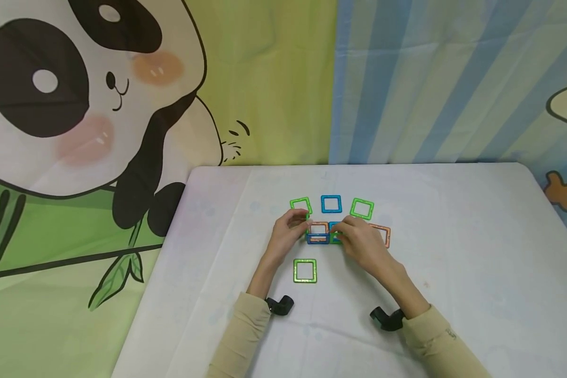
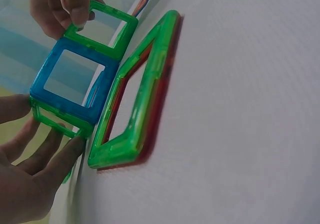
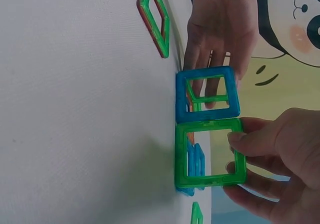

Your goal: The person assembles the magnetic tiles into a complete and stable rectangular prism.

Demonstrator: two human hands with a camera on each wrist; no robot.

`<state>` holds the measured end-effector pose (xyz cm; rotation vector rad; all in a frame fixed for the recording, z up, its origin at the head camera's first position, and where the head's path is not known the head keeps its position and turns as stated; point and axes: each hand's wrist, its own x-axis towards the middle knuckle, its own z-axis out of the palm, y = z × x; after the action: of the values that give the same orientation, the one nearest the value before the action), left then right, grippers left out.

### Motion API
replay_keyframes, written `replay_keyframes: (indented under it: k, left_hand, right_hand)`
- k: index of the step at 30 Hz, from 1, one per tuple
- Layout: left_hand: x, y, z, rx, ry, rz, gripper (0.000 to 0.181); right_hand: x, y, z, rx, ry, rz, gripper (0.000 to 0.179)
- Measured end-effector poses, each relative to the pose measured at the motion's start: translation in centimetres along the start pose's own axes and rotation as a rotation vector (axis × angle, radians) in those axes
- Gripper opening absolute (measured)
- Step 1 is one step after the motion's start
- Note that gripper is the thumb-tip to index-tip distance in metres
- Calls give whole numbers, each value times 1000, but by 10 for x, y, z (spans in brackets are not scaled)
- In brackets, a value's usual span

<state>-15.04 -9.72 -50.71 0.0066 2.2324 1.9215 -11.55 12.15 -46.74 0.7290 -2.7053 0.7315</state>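
The left hand [image 1: 285,236] pinches a green end tile [image 2: 60,113] at the left edge of the upright blue magnetic tile [image 3: 207,116], as I watch remotely. A loose green frame [image 1: 304,281] lies in front of that blue tile. The right hand [image 1: 365,244] pinches the upright green tile [image 3: 181,154] touching its right side. I judge these uprights joined; the loose green frame and the orange frame [image 1: 388,237] farther right look left to add.
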Motion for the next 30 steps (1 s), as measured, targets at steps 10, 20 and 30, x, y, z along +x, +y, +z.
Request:
replay_keyframes:
  k: [10,20,30]
  left_hand:
    - [0,0,1,6,0,3,38]
    - [0,0,1,34,9,-1,38]
    - [1,0,0,27,10,-6,37]
  right_hand:
    - [-7,5,-5,-6,-18,44,26]
    - [-20,17,-9,-36,-58,141,29]
    - [-32,38,-11,-52,-61,179,25]
